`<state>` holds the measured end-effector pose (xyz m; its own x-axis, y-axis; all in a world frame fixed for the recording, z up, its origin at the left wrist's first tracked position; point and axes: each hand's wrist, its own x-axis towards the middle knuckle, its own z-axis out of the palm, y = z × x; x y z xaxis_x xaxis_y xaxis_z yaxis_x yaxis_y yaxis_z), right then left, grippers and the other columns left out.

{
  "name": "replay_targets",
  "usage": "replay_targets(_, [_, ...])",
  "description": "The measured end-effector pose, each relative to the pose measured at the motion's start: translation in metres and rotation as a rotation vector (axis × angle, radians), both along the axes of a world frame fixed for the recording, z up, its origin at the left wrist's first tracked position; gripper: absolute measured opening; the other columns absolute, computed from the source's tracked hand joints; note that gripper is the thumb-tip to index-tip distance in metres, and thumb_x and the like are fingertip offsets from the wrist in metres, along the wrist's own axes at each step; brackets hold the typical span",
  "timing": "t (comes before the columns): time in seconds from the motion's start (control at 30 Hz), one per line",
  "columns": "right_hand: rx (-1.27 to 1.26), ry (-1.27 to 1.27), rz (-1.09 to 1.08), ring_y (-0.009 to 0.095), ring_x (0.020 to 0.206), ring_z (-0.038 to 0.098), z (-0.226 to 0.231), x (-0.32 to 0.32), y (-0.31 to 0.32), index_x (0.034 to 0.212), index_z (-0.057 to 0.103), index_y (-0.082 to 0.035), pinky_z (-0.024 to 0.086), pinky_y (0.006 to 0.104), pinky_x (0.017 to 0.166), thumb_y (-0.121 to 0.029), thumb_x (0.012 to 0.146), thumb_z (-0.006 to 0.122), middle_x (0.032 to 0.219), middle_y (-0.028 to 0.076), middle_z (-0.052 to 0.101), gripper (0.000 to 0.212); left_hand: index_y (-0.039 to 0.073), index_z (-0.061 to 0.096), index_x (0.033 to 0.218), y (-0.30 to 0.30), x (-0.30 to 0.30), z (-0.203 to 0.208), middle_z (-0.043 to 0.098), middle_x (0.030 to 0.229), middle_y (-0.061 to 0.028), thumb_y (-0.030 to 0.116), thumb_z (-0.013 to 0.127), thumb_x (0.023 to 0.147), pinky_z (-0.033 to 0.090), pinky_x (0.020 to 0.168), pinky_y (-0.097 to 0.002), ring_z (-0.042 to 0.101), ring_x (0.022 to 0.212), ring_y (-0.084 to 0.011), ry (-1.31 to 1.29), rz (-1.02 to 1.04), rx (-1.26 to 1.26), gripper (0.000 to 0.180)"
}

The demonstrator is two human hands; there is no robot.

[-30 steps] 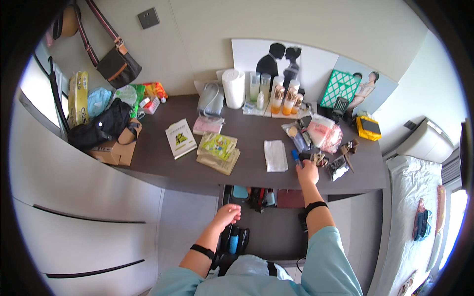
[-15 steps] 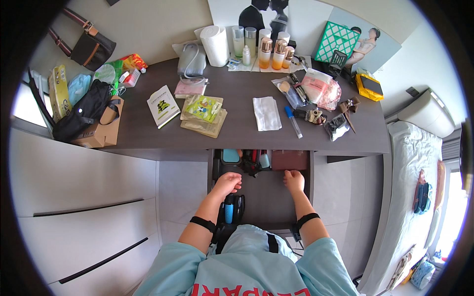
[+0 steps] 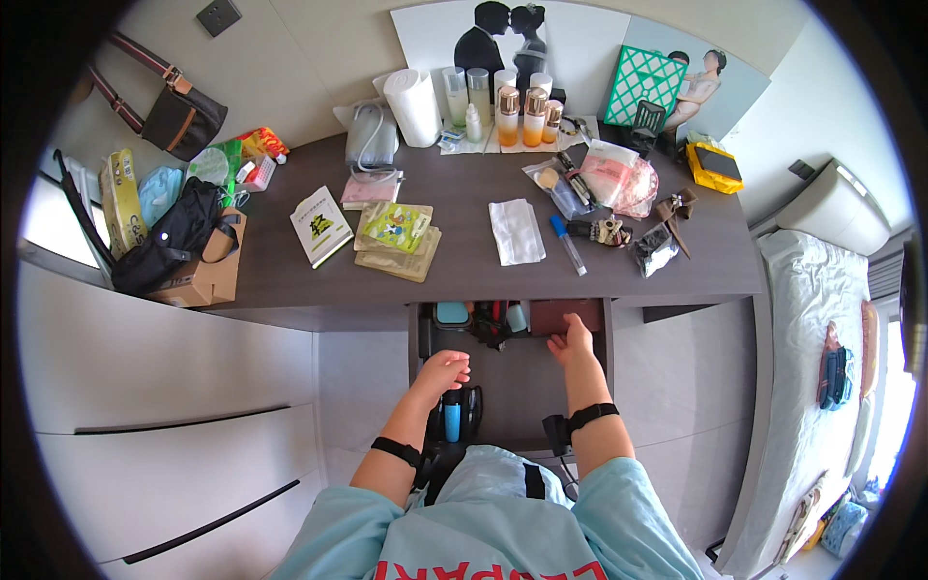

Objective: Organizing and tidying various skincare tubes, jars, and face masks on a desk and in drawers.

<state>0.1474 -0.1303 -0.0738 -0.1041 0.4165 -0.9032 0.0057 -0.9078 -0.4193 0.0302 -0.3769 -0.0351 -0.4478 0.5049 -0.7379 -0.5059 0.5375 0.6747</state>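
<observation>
Below the desk edge a dark drawer (image 3: pixel 510 387) is pulled out. Over its left part hovers my left hand (image 3: pixel 444 372), fingers loosely curled in with nothing seen in them. My right hand (image 3: pixel 572 340) reaches to the front edge of a dark red flat case (image 3: pixel 549 317) at the drawer's back right, thumb and fingers apart; whether it touches the case I cannot tell. Beside the case lie a light blue tube (image 3: pixel 516 318), a tangle of black items (image 3: pixel 491 333) and a turquoise-lidded box (image 3: pixel 451 313). A blue cylinder (image 3: pixel 451 422) lies close to my left wrist.
On the desk (image 3: pixel 464 275) are a book (image 3: pixel 322 228), several sachets (image 3: pixel 398 230), folded tissue (image 3: pixel 517 232), a blue-capped pen (image 3: pixel 568 246) and cosmetic bottles (image 3: pixel 534 117). A black bag (image 3: pixel 179 237) sits at the left end, a bed (image 3: pixel 812 319) stands right, white cabinet drawers (image 3: pixel 193 454) left.
My right hand has moved forward to the dark red case and its fingers have spread. My left hand stays near its former place. The view has shifted slightly.
</observation>
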Motion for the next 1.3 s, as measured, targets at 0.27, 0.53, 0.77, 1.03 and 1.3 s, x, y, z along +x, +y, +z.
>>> replay_targets(0.27, [-0.049,0.207,-0.158,0.017,0.083,0.045,-0.031,0.0,0.006,0.096,0.053,-0.014,0.043,0.0318,0.078,-0.035,0.069,0.074,0.091,0.004,0.046,0.039,0.008,0.055,0.107,-0.01,0.011,-0.005,0.058,0.095,-0.0044,0.026,0.055,0.085,0.046,0.07,-0.0289,0.057,0.082,-0.0131,-0.013,-0.087,0.024,0.029])
replay_targets(0.53, [0.037,0.246,-0.205,0.02,0.09,0.049,-0.027,-0.007,0.007,0.102,0.054,-0.014,0.042,0.0335,0.084,-0.03,0.071,0.074,0.096,0.003,0.052,0.04,0.006,0.058,0.097,-0.043,0.028,-0.041,0.06,0.079,-0.0031,0.016,0.061,0.08,0.044,0.055,-0.0262,0.057,0.066,-0.0121,0.077,-0.201,-0.191,0.02])
replay_targets(0.77, [0.184,0.216,-0.162,0.022,0.086,0.054,-0.036,0.015,0.001,0.095,0.056,-0.006,0.043,0.0368,0.086,-0.016,0.075,0.068,0.092,0.007,0.055,0.026,0.012,0.057,0.102,-0.051,0.025,-0.053,0.062,0.084,-0.0037,0.023,0.053,0.084,0.047,0.062,-0.0334,0.062,0.073,-0.0158,-0.02,-0.149,-0.192,0.021])
replay_targets(1.03, [0.091,0.275,-0.097,0.018,0.081,0.052,-0.029,-0.005,0.001,0.101,0.056,-0.016,0.042,0.0331,0.084,-0.026,0.073,0.072,0.089,0.002,0.055,0.033,0.01,0.054,0.107,-0.058,0.022,-0.052,0.062,0.088,-0.0056,0.022,0.051,0.086,0.05,0.061,-0.0344,0.061,0.075,-0.0164,-0.088,-0.153,-0.148,0.024])
replay_targets(1.3, [0.095,0.263,-0.228,0.021,0.1,0.053,-0.046,-0.005,0.006,0.108,0.055,-0.015,0.039,0.0395,0.089,-0.023,0.074,0.071,0.105,0.002,0.058,0.038,0.009,0.054,0.108,-0.059,0.037,-0.056,0.061,0.087,-0.0067,0.024,0.052,0.087,0.049,0.06,-0.0346,0.061,0.077,-0.0176,-0.035,-0.176,-0.098,0.025])
